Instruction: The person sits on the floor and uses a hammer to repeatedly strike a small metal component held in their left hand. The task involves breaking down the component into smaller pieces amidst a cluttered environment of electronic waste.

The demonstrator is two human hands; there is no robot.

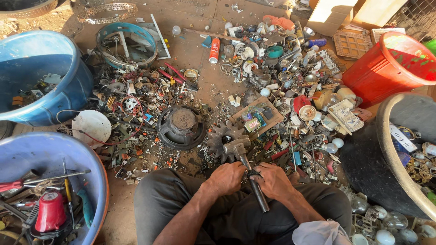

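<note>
I sit on the ground with my knees up. My left hand (225, 178) and my right hand (271, 180) meet between my knees, both closed around a small part that the fingers hide. A steel hammer (245, 162) lies under the hands, with its head resting on a rusty toothed gear (221, 136) and its handle running back under my right hand. Which hand grips the handle I cannot tell. A round black loudspeaker (181, 126) lies just left of the gear.
Scrap covers the ground ahead: wires, bulbs, switches, a red spray can (214, 50). Two blue tubs (43, 75) (27, 154) stand at left, the nearer holding tools. A red bucket (391, 68) and a black basin (386, 149) stand at right.
</note>
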